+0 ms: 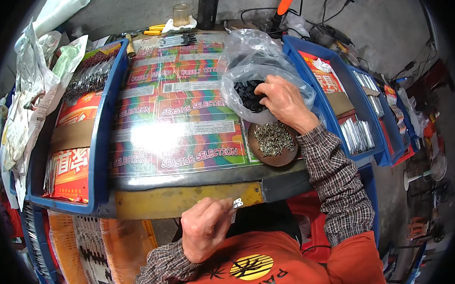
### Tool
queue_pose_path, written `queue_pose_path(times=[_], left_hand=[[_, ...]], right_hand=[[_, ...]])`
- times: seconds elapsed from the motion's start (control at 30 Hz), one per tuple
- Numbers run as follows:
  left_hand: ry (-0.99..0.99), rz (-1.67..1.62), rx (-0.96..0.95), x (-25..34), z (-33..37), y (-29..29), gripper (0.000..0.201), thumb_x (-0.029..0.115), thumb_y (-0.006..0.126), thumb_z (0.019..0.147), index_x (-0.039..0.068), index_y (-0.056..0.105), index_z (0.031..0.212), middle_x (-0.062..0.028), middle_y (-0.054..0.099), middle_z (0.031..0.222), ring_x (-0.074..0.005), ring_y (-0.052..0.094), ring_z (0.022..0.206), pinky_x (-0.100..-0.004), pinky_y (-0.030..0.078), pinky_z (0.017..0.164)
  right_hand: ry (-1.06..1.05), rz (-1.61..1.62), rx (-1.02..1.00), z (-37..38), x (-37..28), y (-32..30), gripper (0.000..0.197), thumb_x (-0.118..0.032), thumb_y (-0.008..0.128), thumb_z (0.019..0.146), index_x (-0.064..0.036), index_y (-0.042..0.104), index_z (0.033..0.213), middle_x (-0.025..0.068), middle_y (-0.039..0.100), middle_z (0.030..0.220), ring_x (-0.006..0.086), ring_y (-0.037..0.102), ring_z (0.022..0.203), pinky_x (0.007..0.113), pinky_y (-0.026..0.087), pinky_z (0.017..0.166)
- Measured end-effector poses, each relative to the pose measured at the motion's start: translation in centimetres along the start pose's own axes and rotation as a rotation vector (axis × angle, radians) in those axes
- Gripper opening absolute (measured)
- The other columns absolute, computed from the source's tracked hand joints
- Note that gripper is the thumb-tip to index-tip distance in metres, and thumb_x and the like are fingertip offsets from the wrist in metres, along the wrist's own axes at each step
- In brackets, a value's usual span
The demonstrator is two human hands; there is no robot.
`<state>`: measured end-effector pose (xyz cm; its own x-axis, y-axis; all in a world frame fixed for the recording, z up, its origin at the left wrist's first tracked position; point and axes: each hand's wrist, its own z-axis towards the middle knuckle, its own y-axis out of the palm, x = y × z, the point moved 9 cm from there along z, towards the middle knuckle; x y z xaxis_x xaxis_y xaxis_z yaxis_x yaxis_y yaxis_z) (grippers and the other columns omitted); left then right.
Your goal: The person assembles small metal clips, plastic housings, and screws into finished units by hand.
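My left hand (206, 227) is closed in front of the table's near edge. Between its thumb and fingers it grips a small flat silver metal piece (237, 203), whose end sticks out to the right. My right hand (286, 100) reaches into the mouth of a clear plastic bag (271, 73). Its bent fingers touch the small black pieces (246, 92) inside; whatever lies between the fingertips is hidden. Just nearer than the bag, below my right wrist, a round brown dish (272, 160) carries a heap of small brass-coloured metal parts (272, 138).
A blue tray (103, 136) at the left holds thin metal pieces and red packets. Further blue trays (335, 111) with silver strips line the right side. At the back stand a glass jar (180, 15) and yellow-handled pliers (155, 29). Printed colourful sheets (187, 125) cover the tabletop.
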<state>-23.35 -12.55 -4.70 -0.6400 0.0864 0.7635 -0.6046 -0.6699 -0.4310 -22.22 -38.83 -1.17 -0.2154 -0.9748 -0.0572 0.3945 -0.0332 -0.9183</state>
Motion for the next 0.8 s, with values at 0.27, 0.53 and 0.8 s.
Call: queue_pose_path(times=[0.27,0.53,0.8], left_hand=[[0.007,-0.020,-0.004,0.0,0.0,-0.1,0.019,-0.004,0.072,0.073,0.003,0.066,0.090,-0.0101,0.059,0.069,-0.0250,0.056,0.056,-0.0341,0.043,0.050],[-0.028,-0.005,-0.053,0.4,-0.3,0.1,0.023,-0.006,0.072,0.072,0.002,0.064,0.092,-0.0111,0.057,0.072,-0.0273,0.057,0.060,-0.0358,0.046,0.053],[-0.014,0.035,-0.025,0.9,-0.9,-0.2,0.021,-0.004,0.072,0.072,0.003,0.065,0.091,-0.0087,0.059,0.071,-0.0221,0.056,0.057,-0.0323,0.044,0.051]], right_hand=[[0.110,0.063,-0.107,0.1,1.1,1.4,0.014,-0.009,0.071,0.073,-0.0012,0.063,0.080,0.0152,0.060,0.085,0.0349,0.059,0.090,0.046,0.047,0.078],[0.052,0.053,0.099,-1.1,-0.4,-1.9,0.015,-0.011,0.067,0.079,-0.0033,0.061,0.090,0.0143,0.064,0.085,0.0353,0.061,0.084,0.044,0.047,0.071],[-0.017,0.535,0.110,-7.8,-8.4,-6.4,0.021,-0.008,0.072,0.078,-0.0010,0.065,0.097,0.0111,0.066,0.089,0.0235,0.064,0.080,0.033,0.050,0.070]])
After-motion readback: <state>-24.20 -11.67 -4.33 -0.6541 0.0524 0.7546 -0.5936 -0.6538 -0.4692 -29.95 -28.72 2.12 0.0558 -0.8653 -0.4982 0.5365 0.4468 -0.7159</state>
